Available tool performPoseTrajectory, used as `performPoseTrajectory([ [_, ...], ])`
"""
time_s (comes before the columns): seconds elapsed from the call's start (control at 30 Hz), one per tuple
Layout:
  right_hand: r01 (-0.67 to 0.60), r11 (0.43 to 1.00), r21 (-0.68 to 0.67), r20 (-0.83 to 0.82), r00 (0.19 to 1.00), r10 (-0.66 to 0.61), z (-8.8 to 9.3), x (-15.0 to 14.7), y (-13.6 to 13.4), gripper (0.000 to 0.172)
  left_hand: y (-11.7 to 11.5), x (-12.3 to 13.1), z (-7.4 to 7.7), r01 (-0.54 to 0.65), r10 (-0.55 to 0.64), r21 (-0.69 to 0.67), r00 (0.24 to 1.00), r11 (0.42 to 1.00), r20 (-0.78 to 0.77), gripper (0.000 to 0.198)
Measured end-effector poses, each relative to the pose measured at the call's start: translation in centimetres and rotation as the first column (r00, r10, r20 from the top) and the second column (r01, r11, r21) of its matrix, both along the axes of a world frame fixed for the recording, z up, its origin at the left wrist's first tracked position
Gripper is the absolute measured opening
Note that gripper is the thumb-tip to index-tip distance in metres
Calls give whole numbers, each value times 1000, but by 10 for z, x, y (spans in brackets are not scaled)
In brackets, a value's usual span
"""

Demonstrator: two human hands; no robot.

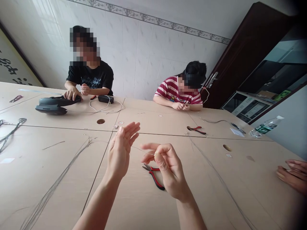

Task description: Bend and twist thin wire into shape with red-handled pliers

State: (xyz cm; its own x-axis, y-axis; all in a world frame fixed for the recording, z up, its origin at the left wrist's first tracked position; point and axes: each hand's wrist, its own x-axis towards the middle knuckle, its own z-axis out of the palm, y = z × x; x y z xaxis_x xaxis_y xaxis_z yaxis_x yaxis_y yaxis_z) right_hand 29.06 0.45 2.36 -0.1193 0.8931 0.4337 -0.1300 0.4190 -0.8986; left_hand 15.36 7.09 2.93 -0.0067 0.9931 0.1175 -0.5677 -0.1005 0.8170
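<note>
My left hand (pixel 121 151) is raised over the table with its fingers stretched out and the palm turned toward the right. To its right, my right hand (pixel 169 166) pinches a thin wire (pixel 141 149) between thumb and index finger, its other fingers spread and slightly blurred. The wire runs leftward toward my left palm; its far end is hard to make out. Beneath my right hand lie pliers (pixel 157 182) with red and black handles, partly covered by that hand.
Bundles of thin wire lie left (pixel 64 174) and right (pixel 216 172). Across the table (pixel 134 204) sit two people, near a dark headset (pixel 54 105). More pliers (pixel 198 129), a water bottle (pixel 266 126) and another person's hands (pixel 294 174) are to the right.
</note>
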Motion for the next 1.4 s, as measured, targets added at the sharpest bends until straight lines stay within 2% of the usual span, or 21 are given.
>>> performPoseTrajectory([
  [0.07,-16,1000,-21,-13,1000,16,1,-1,-1,11,-3,3,-2,42,-42,-3,999,999,-29,39],
  [0.2,30,999,-12,46,999,-30,3,1,-4,10,-5,4,-3,137,-135,3,978,991,-157,40],
  [0.3,61,998,20,21,998,-62,3,4,-5,10,-6,2,0,284,-276,-28,898,958,-341,39],
  [0.4,82,995,56,-50,996,-80,2,8,-3,9,-8,2,4,453,-415,-63,742,889,-527,39],
  [0.47,123,989,76,-93,989,-116,0,11,0,9,-8,2,4,550,-488,-83,649,831,-583,44],
  [0.57,201,976,84,-125,974,-190,-4,17,5,8,-7,2,1,661,-583,-97,572,744,-577,48],
  [0.7,261,963,67,-137,958,-251,-8,21,10,9,-6,-2,-3,752,-671,-115,494,649,-553,52],
  [0.8,273,961,36,-161,951,-264,-9,21,11,8,-5,-4,-5,834,-758,-142,397,534,-518,50],
  [0.97,288,957,9,-204,938,-281,-11,19,15,9,-7,-5,-6,955,-871,-156,153,252,-467,49],
  [1.03,282,959,9,-210,939,-274,-13,17,18,10,-10,-5,-4,983,-910,-105,98,152,-403,50],
  [1.1,268,963,5,-206,943,-261,-15,15,20,10,-15,-7,-2,995,-954,-20,87,97,-287,50],
  [1.13,258,966,1,-201,946,-252,-16,13,20,11,-18,-8,-1,995,-973,36,103,98,-208,49],
  [1.2,231,973,-10,-190,955,-228,-16,11,19,11,-24,-11,0,968,-985,186,172,167,-13,47],
  [1.23,217,976,-16,-184,959,-216,-16,9,19,11,-26,-12,2,935,-972,264,219,234,88,45],
  [1.3,191,981,-28,-172,966,-193,-15,8,17,11,-29,-13,7,833,-902,354,353,424,250,44],
  [1.4,177,984,-18,-157,971,-177,-13,6,14,10,-29,-12,17,654,-712,289,603,699,360,42],
])
